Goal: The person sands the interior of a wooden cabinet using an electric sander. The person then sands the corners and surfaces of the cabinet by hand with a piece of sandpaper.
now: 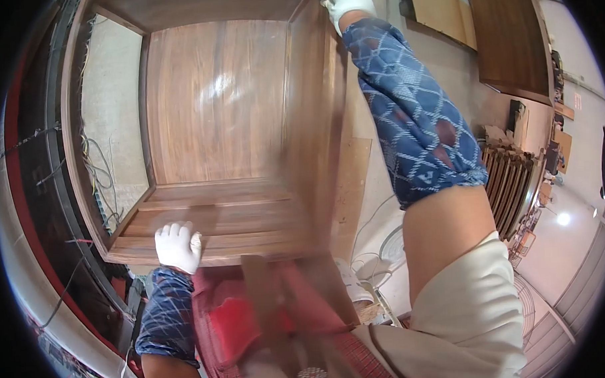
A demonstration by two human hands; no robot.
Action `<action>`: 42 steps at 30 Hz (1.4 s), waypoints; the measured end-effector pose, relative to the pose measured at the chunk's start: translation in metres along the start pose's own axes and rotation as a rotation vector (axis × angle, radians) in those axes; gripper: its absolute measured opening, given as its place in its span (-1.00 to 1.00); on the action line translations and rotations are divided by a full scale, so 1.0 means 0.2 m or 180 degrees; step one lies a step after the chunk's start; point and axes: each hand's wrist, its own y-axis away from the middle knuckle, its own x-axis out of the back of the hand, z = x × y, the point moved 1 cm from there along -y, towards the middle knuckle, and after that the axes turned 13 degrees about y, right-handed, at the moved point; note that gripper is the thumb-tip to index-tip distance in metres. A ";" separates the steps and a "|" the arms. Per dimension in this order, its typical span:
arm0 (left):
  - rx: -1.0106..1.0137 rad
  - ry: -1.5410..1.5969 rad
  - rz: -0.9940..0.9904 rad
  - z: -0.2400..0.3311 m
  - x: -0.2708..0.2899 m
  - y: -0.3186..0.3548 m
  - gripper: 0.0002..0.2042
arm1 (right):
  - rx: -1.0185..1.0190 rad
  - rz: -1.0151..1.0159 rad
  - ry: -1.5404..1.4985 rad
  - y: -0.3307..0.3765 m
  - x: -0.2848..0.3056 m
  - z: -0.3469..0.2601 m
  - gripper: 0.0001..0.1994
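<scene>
A large brown wooden cabinet frame (216, 112) with a polished back panel and open sides fills the upper middle of the view. My left hand (178, 246), in a white glove with a blue patterned sleeve cover, grips its near bottom edge. My right hand (342, 2), also in a white glove, reaches up and holds the far top corner of the cabinet's right side panel (317, 122). The right arm stretches along that panel.
A red patterned cloth (234, 318) lies below the cabinet. Slatted wooden pieces (508, 175) stand at the right, with dark wooden panels (510, 42) leaning behind them. Loose wires (95, 169) run along the left. A pale board (349, 187) leans beside the cabinet.
</scene>
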 end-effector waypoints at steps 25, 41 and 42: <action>0.0410 -0.0023 0.0428 -0.04 0.02 0.09 -0.71 | 0.1151 -0.1583 -0.0638 1.37 0.44 -0.41 -0.91; 0.2229 0.0044 0.2094 0.06 -0.11 0.09 -0.86 | 0.1708 -0.1005 0.1445 -0.27 0.20 -0.14 -0.82; 0.2124 0.0141 0.2168 0.04 -0.12 0.11 -0.87 | 0.1959 -0.0810 0.1391 -0.33 0.23 -0.19 -0.84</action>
